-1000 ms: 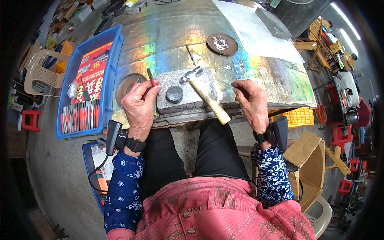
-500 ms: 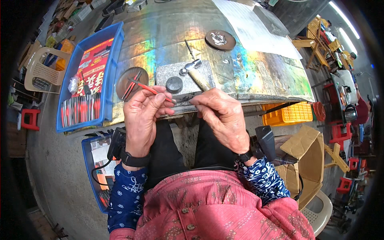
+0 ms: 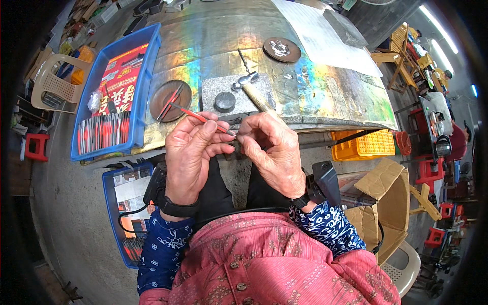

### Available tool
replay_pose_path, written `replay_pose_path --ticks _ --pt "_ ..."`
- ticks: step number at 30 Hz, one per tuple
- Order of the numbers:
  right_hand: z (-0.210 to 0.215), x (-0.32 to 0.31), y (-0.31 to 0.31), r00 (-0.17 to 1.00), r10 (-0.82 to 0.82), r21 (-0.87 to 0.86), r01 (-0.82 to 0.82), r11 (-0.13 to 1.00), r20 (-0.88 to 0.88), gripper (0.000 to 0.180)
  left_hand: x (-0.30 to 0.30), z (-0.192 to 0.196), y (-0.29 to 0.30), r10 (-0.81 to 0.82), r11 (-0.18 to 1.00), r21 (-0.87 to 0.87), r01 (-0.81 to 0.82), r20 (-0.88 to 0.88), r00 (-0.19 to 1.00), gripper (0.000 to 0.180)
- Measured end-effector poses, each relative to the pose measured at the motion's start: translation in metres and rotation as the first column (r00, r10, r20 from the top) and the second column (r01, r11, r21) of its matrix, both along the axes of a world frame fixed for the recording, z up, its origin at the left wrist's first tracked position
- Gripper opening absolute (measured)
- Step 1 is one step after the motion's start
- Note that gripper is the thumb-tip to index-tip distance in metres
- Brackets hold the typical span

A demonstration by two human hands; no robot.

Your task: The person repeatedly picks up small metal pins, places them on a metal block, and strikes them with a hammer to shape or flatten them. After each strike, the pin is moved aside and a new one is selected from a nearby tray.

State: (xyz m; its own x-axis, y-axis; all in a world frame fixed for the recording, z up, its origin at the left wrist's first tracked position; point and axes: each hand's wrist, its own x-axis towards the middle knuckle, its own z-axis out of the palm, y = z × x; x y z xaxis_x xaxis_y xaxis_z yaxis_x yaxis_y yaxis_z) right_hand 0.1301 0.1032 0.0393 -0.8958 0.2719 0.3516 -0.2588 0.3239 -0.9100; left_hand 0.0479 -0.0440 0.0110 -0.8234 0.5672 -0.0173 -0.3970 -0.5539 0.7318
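My left hand (image 3: 190, 157) is closed in a pinch around a slim red stick-like tool (image 3: 197, 116) with a dark end. That dark end points up and left over a round brown dish (image 3: 160, 108), where more slim red and black tools (image 3: 170, 104) lie across the rim. The tool's other end, small and greyish, sticks out of my left fingertips. My right hand (image 3: 274, 155) is closed, thumb and index finger pinched right beside that end; what they hold, if anything, is too small to make out. Beyond my hands a hammer (image 3: 255, 96) and a round black block (image 3: 224, 102) rest on a grey slab (image 3: 209, 87).
A blue tray (image 3: 147, 84) with a row of slim red and silver pieces stands at the table's left. Another brown dish (image 3: 291, 53) holds small silvery bits. Below the table are a second blue tray (image 3: 114, 213), a yellow crate (image 3: 363, 145) and an open cardboard box (image 3: 394, 203).
My left hand has moved right with the red tool, and my right hand slightly left. Their fingertips, apart before, now almost meet at the tool's greyish end.
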Motion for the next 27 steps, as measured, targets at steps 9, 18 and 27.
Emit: replay_pose_path --ticks 9,18,27 --pt "-0.002 -0.001 -0.006 0.993 -0.095 0.142 0.104 0.984 -0.067 0.016 0.006 -0.002 0.003 0.081 0.996 -0.026 -0.084 -0.091 0.993 0.018" --pt "-0.009 -0.001 -0.004 0.988 -0.118 0.281 0.140 0.949 -0.095 0.007 0.006 -0.007 -0.001 0.054 0.999 -0.004 -0.054 -0.010 0.998 0.017" --pt "-0.017 -0.017 -0.009 0.988 -0.135 0.366 0.154 0.918 -0.078 0.011 -0.002 -0.011 0.005 0.139 0.988 -0.066 -0.143 -0.059 0.989 0.016"
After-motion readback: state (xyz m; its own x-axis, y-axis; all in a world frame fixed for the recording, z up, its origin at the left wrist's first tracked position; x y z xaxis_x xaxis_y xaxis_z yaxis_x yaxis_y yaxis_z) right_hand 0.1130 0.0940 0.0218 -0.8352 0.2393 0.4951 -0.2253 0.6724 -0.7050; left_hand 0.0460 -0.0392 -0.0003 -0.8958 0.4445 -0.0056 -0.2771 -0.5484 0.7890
